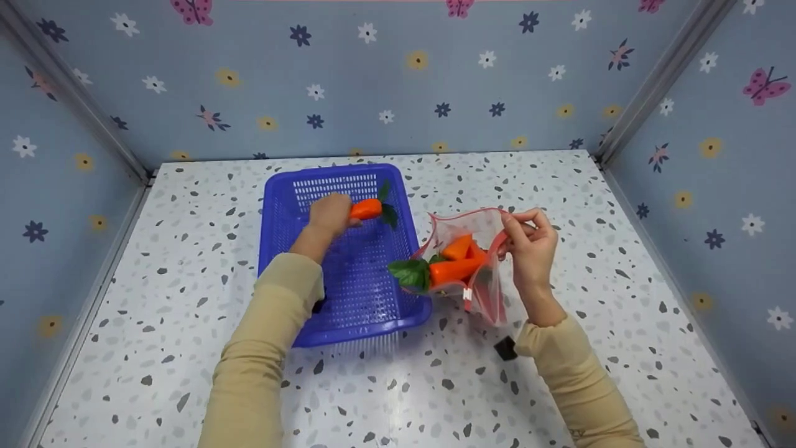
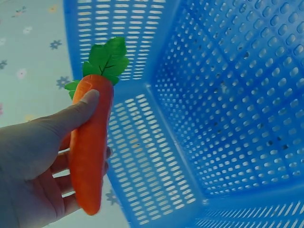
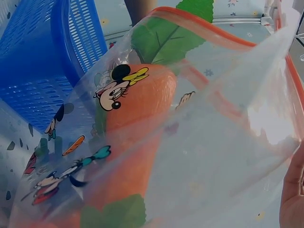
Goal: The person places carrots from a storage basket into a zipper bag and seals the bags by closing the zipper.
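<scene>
My left hand (image 1: 331, 216) grips an orange carrot (image 2: 90, 147) with green leaves, thumb across its top end in the left wrist view. Hand and carrot are over the blue perforated basket (image 1: 405, 318). With thumb and fingers my right hand (image 1: 530, 252) pinches the red-edged rim of a clear zip bag (image 1: 488, 305), whose mouth stands apart. Inside the bag lie several orange pieces, among them a carrot (image 1: 453, 270) with leaves poking out over the rim toward the basket. Cartoon figures are printed on the bag in the right wrist view, where only the edge of my right hand shows.
The basket stands left of the bag on a white speckled table (image 1: 186, 373). Flower-patterned panels (image 1: 398, 81) enclose the back and both sides. A small black object (image 1: 505, 348) shows beside the right sleeve.
</scene>
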The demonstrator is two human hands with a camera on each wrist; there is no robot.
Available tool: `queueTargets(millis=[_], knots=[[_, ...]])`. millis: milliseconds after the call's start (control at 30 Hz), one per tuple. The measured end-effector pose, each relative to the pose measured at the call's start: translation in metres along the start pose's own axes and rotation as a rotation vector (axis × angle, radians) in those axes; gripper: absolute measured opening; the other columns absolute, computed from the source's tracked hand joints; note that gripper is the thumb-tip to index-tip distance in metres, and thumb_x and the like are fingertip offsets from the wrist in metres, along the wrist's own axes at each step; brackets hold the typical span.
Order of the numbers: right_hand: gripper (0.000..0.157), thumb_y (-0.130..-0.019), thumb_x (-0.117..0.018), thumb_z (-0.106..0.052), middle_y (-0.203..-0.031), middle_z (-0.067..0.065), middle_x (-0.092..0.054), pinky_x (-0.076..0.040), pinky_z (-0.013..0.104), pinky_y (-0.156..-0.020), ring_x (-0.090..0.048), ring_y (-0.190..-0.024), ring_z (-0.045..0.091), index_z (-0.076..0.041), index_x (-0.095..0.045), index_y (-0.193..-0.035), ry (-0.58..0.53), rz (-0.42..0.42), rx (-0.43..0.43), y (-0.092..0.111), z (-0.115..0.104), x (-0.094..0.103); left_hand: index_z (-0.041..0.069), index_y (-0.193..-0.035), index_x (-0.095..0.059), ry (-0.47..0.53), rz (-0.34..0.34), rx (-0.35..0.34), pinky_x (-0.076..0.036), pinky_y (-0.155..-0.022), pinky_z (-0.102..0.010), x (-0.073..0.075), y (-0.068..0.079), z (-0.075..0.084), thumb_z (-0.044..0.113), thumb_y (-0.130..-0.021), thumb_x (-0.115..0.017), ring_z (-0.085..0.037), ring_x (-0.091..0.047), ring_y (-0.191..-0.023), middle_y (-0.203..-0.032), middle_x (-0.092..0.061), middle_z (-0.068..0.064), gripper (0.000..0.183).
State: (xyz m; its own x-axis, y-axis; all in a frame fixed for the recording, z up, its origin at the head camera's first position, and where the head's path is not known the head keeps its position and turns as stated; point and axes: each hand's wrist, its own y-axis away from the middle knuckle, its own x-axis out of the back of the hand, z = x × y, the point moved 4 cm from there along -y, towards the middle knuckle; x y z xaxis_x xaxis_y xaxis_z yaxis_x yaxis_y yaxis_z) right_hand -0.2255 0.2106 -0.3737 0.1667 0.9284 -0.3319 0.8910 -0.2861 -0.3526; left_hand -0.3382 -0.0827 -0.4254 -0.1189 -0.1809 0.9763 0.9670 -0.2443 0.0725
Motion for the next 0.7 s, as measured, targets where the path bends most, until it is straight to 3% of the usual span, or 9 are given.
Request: queueTargets(millis=[200, 433, 700], knots=[[0.007, -0.083, -0.055, 0.005, -0.052, 0.011, -0.055, -0.038, 0.021, -0.032, -0.046, -0.034, 0.014, 0.003, -0.050, -0.078, 0.005, -0.004, 0.001, 0.000, 0.000, -0.001, -0.002, -0.088, -0.061, 0.072, 0.119, -0.061, -0.037, -0.057, -0.034, 0.014, 0.016, 0.005, 0.033, -0.079, -0.065, -0.024, -0.047, -0.065, -0.077, -0.055, -0.013, 0.036], [0.007, -0.083, -0.055, 0.005, -0.051, 0.010, -0.055, -0.038, 0.020, -0.032, -0.046, -0.034, 0.013, 0.002, -0.051, -0.078, -0.002, -0.010, 0.002, 0.000, 0.001, -0.001, 0.002, -0.093, -0.066, 0.132, 0.224, -0.132, -0.039, -0.058, -0.035, 0.031, 0.039, 0.017, 0.030, -0.079, -0.066, -0.025, -0.048, -0.067, -0.077, -0.054, -0.012, 0.032], [0.007, -0.082, -0.055, 0.007, -0.053, 0.017, -0.055, -0.038, 0.020, -0.033, -0.046, -0.034, 0.014, 0.004, -0.050, -0.078, -0.004, -0.003, -0.001, 0.000, 0.000, -0.002, 0.002, -0.101, -0.067, 0.210, 0.391, -0.177, -0.045, -0.058, -0.035, 0.049, 0.070, 0.035, 0.030, -0.076, -0.069, -0.025, -0.049, -0.064, -0.076, -0.054, -0.012, 0.037]])
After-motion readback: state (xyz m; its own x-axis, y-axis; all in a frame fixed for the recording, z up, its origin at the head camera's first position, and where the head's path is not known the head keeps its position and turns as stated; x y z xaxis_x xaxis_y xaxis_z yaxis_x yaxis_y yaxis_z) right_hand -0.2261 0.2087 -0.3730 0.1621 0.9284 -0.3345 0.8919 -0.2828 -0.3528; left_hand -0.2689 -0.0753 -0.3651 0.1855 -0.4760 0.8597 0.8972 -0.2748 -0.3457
